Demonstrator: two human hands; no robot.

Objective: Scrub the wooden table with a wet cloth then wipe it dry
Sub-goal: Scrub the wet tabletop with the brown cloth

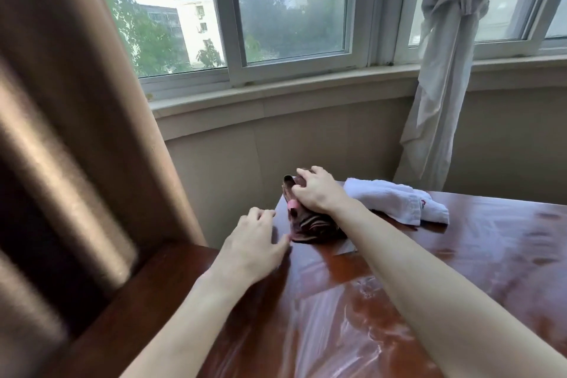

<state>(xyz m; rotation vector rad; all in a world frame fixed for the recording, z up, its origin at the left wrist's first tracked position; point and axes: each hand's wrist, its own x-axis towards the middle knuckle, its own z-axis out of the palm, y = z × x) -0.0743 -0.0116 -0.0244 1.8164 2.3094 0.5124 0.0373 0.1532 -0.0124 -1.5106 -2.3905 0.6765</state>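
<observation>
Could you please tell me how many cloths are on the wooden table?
2: a dark brown striped cloth under the right hand at the table's far corner, and a folded white towel just right of it.

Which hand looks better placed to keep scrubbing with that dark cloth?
The right hand: it already grips the dark cloth at the table's corner. The left hand only rests beside it.

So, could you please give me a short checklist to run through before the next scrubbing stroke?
1. Right hand grips the dark cloth: ok.
2. Dark cloth lies on the wooden table: ok.
3. Left hand rests at the table edge, fingers relaxed, holding nothing: ok.
4. White towel lies within reach for drying: ok.
5. Table surface shows wet streaks: ok.
6. Cloth wet enough: cannot tell.
</observation>
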